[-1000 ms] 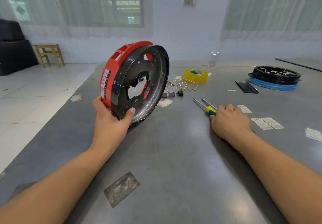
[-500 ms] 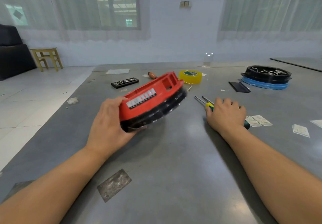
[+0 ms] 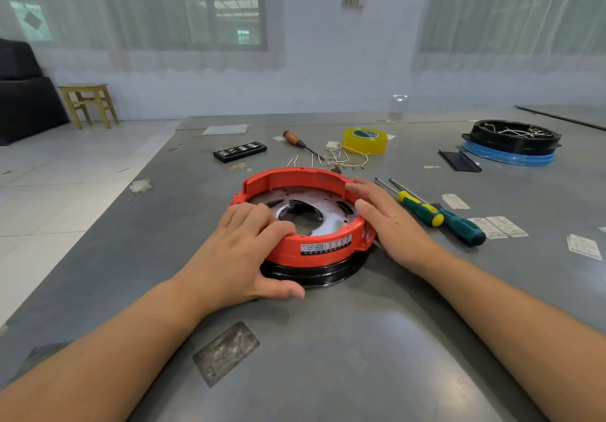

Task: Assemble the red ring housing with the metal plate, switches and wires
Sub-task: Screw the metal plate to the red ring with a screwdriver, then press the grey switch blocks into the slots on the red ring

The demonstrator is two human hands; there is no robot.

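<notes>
The red ring housing lies flat on the grey table, open side up, on a black disc. The perforated metal plate sits inside it, with a dark hole at its middle. My left hand grips the near-left rim, fingers curled over onto the plate and thumb down by the black disc. My right hand rests on the right rim with straight fingers. Loose wires lie just behind the housing. No switches can be made out.
Two screwdrivers lie right of my right hand, with paper labels beyond them. Further back are a wooden-handled screwdriver, yellow tape, a black bit case, a black strip and a black tray on a blue ring.
My left hand turned the housing from upright to flat on the table. My right hand left the screwdrivers and came to the housing's right rim.
</notes>
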